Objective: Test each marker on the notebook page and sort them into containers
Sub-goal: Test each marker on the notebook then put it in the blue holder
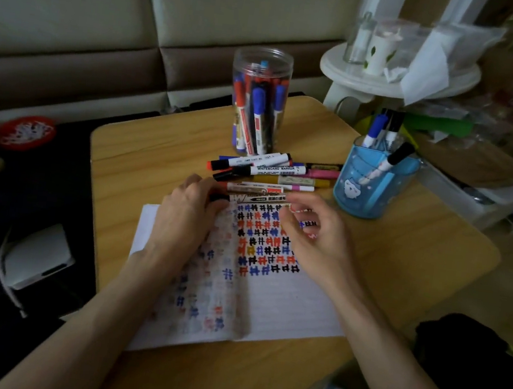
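Note:
An open notebook (284, 298) lies on the wooden table, its right page covered with black, red, blue and orange hash marks. A black-capped whiteboard marker (259, 200) lies crosswise at the page's top edge. My left hand (186, 218) pinches its capped left end. My right hand (315, 234) curls over the page with its fingertips on the marker's right end; that hand is blurred. A pile of loose markers (271, 170) sits just beyond. Behind it stands a clear plastic jar (263, 66) full of markers, and to the right a blue pen holder (369, 188) with several markers.
The small wooden table (143, 161) has rounded corners; its left edge borders a dark seat holding a white device (37, 256). A white round stand (392, 78) with bottles and plastic bags is at the back right, with cluttered boxes beside it.

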Action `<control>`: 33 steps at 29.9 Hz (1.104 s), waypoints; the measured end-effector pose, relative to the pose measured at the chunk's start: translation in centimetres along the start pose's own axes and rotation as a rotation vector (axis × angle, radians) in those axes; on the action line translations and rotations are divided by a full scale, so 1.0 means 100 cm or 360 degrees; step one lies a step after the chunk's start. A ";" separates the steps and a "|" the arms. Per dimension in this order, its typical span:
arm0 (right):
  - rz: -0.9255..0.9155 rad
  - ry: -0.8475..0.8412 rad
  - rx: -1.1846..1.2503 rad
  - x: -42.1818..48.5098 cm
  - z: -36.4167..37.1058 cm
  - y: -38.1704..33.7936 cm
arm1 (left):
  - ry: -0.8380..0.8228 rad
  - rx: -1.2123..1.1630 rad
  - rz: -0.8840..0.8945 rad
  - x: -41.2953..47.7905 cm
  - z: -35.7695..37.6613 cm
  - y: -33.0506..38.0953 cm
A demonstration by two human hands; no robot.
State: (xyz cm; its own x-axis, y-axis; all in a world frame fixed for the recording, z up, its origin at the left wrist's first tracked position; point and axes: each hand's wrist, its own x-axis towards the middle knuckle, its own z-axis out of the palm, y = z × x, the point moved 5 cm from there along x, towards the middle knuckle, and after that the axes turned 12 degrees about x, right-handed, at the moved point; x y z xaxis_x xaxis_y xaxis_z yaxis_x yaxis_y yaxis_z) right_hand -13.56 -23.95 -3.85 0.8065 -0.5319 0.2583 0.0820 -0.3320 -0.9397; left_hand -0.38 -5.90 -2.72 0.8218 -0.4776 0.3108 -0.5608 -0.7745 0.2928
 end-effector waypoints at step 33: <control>0.0122 -0.0210 0.0631 -0.038 -0.004 -0.048 | -0.0255 -0.0979 0.0319 -0.065 -0.030 0.055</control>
State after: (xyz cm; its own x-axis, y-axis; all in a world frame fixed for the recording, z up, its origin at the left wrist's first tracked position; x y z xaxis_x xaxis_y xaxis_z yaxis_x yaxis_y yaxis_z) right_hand -17.24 -20.63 -0.28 0.8850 -0.4304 0.1778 0.2172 0.0437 -0.9751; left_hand -9.10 -5.83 -0.38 0.6740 -0.6800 0.2886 -0.6204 -0.3091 0.7208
